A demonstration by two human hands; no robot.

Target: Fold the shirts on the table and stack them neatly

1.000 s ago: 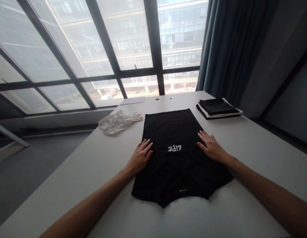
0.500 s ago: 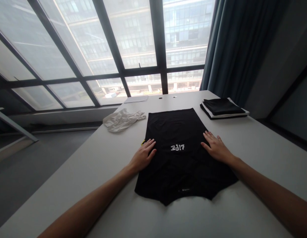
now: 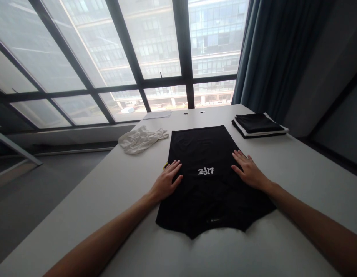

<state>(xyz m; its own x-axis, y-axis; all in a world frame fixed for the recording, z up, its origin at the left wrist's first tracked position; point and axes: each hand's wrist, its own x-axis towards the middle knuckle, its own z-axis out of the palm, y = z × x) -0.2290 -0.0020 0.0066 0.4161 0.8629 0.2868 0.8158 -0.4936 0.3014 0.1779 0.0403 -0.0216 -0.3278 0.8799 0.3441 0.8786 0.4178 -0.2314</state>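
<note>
A black sleeveless shirt (image 3: 207,150) lies spread flat, its neckline toward me and its white "LIFE" lettering upside down from here. My left hand (image 3: 166,181) rests palm down on the shirt's left edge, fingers stretched out. A small yellow tag (image 3: 165,165) pokes out beside those fingertips. On the opposite edge, my right hand (image 3: 249,171) lies flat with its fingers spread over the black cloth. Neither hand grips the fabric.
The shirt is on a white table (image 3: 115,192). A crumpled whitish cloth (image 3: 142,139) lies at the back left. Folded black and white garments (image 3: 257,124) are stacked at the back right. Behind the table are tall windows (image 3: 155,42) and a blue curtain (image 3: 261,57).
My right hand has slid slightly inward on the shirt. The left hand has barely moved, its fingers a little more spread. The whole view has shifted a little.
</note>
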